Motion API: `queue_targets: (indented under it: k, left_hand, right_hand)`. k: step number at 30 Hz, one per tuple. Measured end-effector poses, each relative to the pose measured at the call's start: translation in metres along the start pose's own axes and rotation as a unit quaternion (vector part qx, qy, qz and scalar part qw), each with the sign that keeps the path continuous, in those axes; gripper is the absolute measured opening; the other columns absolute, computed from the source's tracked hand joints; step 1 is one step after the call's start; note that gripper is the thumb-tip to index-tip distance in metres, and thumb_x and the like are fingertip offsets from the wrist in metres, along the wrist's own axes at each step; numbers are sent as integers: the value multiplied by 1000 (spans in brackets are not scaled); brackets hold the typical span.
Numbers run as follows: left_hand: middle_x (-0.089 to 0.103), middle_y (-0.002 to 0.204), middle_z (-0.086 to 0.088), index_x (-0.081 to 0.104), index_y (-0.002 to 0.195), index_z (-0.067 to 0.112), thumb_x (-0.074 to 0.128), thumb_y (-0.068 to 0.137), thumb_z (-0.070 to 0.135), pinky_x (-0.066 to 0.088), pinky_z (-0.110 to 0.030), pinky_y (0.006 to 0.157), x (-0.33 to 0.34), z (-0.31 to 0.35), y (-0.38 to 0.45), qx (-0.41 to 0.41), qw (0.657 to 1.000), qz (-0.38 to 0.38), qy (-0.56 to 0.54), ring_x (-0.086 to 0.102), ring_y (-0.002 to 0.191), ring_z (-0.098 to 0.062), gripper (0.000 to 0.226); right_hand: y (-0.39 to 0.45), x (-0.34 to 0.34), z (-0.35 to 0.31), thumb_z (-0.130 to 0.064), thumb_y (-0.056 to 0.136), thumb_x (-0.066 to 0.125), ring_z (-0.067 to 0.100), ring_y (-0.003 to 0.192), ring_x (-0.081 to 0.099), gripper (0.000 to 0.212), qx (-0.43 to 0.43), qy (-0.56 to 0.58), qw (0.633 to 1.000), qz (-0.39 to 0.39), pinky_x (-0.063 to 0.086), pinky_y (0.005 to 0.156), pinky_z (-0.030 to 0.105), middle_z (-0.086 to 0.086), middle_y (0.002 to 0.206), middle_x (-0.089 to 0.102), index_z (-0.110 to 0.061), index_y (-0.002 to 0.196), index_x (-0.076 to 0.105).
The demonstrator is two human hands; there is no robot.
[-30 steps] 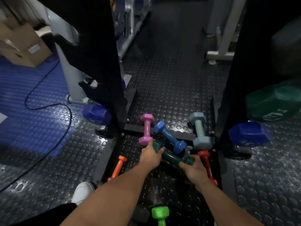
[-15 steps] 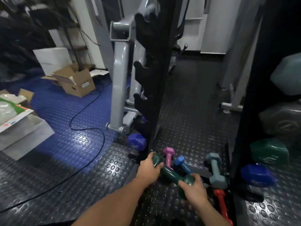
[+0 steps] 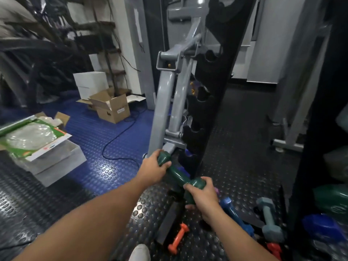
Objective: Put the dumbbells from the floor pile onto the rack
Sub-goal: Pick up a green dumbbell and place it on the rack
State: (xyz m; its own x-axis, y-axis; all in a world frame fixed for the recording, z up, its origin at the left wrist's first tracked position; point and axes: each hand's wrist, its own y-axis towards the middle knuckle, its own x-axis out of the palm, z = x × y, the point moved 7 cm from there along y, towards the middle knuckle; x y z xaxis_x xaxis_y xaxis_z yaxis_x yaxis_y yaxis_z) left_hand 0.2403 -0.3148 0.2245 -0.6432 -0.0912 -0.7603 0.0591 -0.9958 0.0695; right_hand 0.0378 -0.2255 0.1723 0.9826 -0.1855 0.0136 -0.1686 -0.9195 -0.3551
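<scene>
A dark green dumbbell [image 3: 178, 176] is off the floor, held at both ends. My left hand [image 3: 152, 170] grips its upper left head and my right hand [image 3: 202, 194] grips its lower right head. It hangs beside the lower cradles of the black rack's left upright [image 3: 211, 110]. On the floor below lie a blue dumbbell [image 3: 235, 213], a grey-blue dumbbell [image 3: 270, 219], a small orange dumbbell [image 3: 178, 238] and a red dumbbell [image 3: 274, 248]. The rack's right upright [image 3: 312, 129] carries a green dumbbell [image 3: 333, 200] and a blue dumbbell [image 3: 320, 228].
A grey machine frame [image 3: 165, 102] stands just left of the rack. Open cardboard boxes [image 3: 111, 106] and a white tray box [image 3: 47, 153] sit on the blue floor mat, crossed by a black cable [image 3: 114, 140]. My white shoe [image 3: 140, 253] is at the bottom edge.
Both hands have lifted the green dumbbell off the floor pile and up toward the rack's left upright. The view has tilted upward, so the pile has slid to the bottom.
</scene>
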Motion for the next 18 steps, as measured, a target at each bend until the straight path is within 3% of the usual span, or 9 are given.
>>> queue_targets:
  k: [5, 9, 13, 18]
  left_hand:
    - [66, 120, -10, 49, 134, 17, 73, 87, 47, 52, -35, 86, -34, 4, 64, 14, 999, -20, 27, 64, 108, -31, 60]
    - [65, 109, -11, 49, 122, 13, 81, 84, 38, 62, -39, 67, -37, 5, 119, 7, 998, -53, -43, 71, 84, -26, 55]
    - [69, 110, -20, 57, 118, 11, 81, 85, 24, 63, -42, 71, -20, 21, 164, 42, 988, -106, -104, 73, 89, -29, 42]
    - [69, 102, -14, 60, 124, 8, 76, 90, 18, 63, -44, 78, 11, 55, 194, 69, 970, -196, -125, 71, 85, -24, 39]
  right_hand:
    - [19, 47, -18, -11, 82, 82, 31, 105, 66, 49, 20, 132, 990, -36, 63, 70, 56, 9, 117, 59, -21, 112, 45]
    - [47, 76, -23, -1, 81, 80, 27, 98, 69, 51, 18, 212, 976, -39, 60, 78, 62, 13, 116, 61, -14, 115, 44]
    - [75, 94, -25, 2, 80, 81, 31, 94, 72, 55, 27, 280, 960, -7, 63, 72, 54, 18, 117, 65, -9, 120, 45]
    - [88, 94, -39, 1, 79, 82, 32, 93, 72, 58, 30, 356, 934, 32, 64, 69, 50, 20, 115, 64, -5, 122, 44]
